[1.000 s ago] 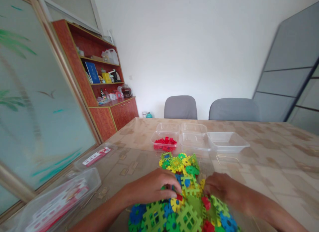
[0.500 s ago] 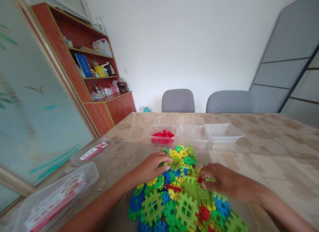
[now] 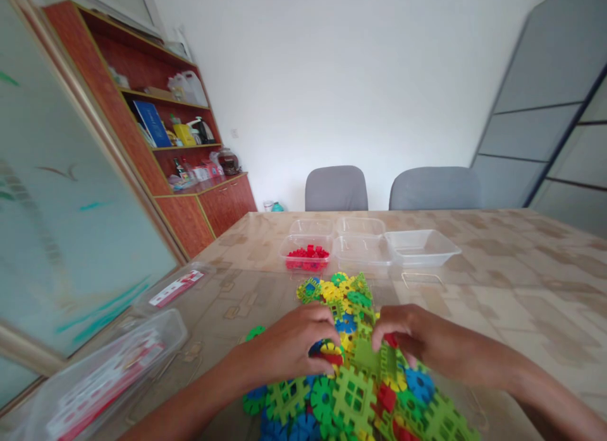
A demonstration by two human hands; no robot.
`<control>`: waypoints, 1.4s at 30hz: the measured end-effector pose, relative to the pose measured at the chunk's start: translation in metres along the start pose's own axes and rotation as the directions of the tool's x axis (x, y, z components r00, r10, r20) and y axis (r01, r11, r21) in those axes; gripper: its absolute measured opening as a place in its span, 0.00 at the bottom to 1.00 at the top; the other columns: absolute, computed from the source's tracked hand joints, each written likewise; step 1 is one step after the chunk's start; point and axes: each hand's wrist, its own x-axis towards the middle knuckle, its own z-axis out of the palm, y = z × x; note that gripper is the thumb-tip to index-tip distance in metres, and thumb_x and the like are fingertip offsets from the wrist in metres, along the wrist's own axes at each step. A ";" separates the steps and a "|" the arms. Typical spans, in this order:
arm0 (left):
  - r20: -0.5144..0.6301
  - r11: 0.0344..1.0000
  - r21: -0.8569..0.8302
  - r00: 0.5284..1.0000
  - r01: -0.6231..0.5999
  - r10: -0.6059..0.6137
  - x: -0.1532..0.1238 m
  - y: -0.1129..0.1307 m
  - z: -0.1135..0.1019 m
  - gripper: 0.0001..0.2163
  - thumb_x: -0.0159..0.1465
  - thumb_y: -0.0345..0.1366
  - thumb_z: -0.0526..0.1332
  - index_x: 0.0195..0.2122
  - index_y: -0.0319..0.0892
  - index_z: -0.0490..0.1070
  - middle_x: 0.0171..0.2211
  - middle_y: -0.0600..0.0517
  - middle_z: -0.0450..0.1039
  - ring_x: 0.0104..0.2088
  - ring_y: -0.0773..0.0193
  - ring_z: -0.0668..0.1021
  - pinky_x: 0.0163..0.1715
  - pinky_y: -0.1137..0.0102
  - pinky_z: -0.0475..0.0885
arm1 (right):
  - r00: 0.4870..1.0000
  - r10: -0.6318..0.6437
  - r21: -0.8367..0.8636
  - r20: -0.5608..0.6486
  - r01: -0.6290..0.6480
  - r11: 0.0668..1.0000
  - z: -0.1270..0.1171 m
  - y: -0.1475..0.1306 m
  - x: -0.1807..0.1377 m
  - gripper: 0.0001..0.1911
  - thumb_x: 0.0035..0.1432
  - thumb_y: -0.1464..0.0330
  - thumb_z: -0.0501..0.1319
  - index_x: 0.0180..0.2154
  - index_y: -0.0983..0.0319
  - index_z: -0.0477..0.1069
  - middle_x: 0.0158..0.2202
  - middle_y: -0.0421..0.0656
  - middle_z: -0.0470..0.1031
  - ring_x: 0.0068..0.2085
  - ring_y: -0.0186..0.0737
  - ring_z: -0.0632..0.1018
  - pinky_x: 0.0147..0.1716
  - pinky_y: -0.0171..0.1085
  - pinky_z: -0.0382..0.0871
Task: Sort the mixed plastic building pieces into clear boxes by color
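Note:
A heap of plastic building pieces (image 3: 322,397) lies in front of me, with green, yellow and blue notched discs, square lattice plates and a few red blocks. My left hand (image 3: 301,340) reaches over the heap's left side. Its thumb and fingers are curved but apart, around a red piece (image 3: 334,359) that lies there. On the right side, my right hand (image 3: 405,333) is curled above a green plate (image 3: 366,357). Between its fingers a red block (image 3: 391,340) shows in part. Another red block (image 3: 387,397) lies lower in the heap.
Beyond the heap stands a clear box of red blocks (image 3: 307,258), beside other clear plastic boxes (image 3: 364,250) and a whitish one (image 3: 422,248). At the left are a larger clear container (image 3: 165,333) with printed card and a lid (image 3: 208,270). Grey chairs (image 3: 336,188) stand behind the table.
My left hand has moved right and down to the red piece. My right hand stays over the right side, its fingers shifted slightly left. The view has moved a little.

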 end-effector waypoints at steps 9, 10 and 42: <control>0.041 0.994 0.084 0.997 -0.064 0.061 0.000 0.005 0.001 0.03 0.66 0.31 0.60 0.37 0.42 0.72 0.35 0.53 0.71 0.39 0.64 0.74 0.39 0.74 0.64 | 0.997 -0.002 -0.043 0.077 0.005 0.999 0.018 -0.009 -0.012 0.15 0.50 0.79 0.60 0.39 0.58 0.73 0.38 0.39 0.73 0.37 0.37 0.74 0.34 0.33 0.67; 0.041 0.993 0.098 0.998 -0.061 0.057 0.000 0.004 0.001 0.03 0.67 0.32 0.59 0.37 0.42 0.72 0.34 0.53 0.71 0.39 0.64 0.74 0.38 0.73 0.64 | 0.997 0.002 -0.030 0.076 0.000 1.000 0.023 -0.009 -0.014 0.16 0.48 0.79 0.61 0.39 0.58 0.73 0.38 0.39 0.73 0.38 0.37 0.74 0.35 0.33 0.68; -0.502 0.966 0.030 0.840 0.255 -0.207 0.035 -0.116 -0.069 0.15 0.59 0.26 0.54 0.44 0.38 0.75 0.46 0.45 0.75 0.48 0.56 0.74 0.53 0.61 0.66 | 0.964 -0.024 0.098 -0.264 0.051 0.994 0.009 0.041 0.030 0.21 0.64 0.53 0.48 0.29 0.60 0.66 0.24 0.37 0.65 0.25 0.35 0.67 0.24 0.32 0.62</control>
